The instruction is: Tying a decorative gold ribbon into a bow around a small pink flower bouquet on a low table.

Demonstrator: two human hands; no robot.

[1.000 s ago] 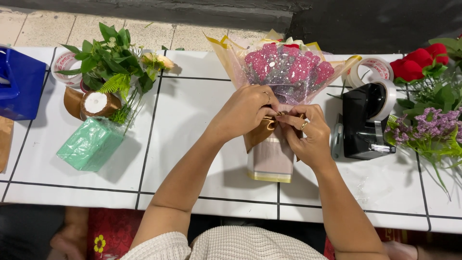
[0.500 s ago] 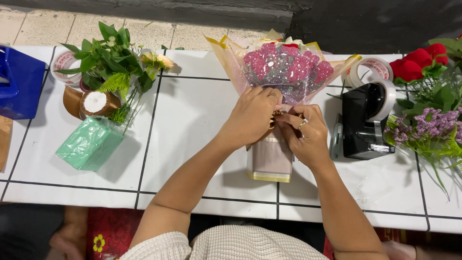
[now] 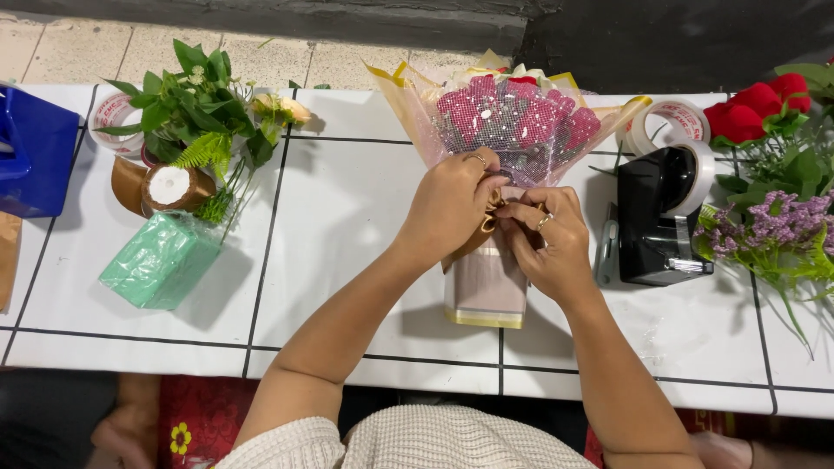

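Note:
A bouquet (image 3: 518, 118) of pink and red flowers under pink mesh and clear yellow-edged wrap lies on the white tiled table (image 3: 347, 217), its beige wrapped stem end (image 3: 485, 291) pointing toward me. A gold-brown ribbon (image 3: 488, 222) goes around its neck. My left hand (image 3: 452, 201) pinches the ribbon from the left, a ring on one finger. My right hand (image 3: 549, 241) grips the ribbon from the right, also ringed. The two hands meet over the knot, which they partly hide.
A black tape dispenser (image 3: 658, 217) sits right of the bouquet, a tape roll (image 3: 673, 121) behind it. Red roses (image 3: 754, 113) and purple flowers (image 3: 773, 227) lie far right. At left are green foliage (image 3: 198, 117), a ribbon spool (image 3: 170, 187), a green foam block (image 3: 156, 261), a blue bag (image 3: 31, 149).
My hands stay at the bouquet's neck; the fingers shift slightly as they work the ribbon. Nothing else has moved.

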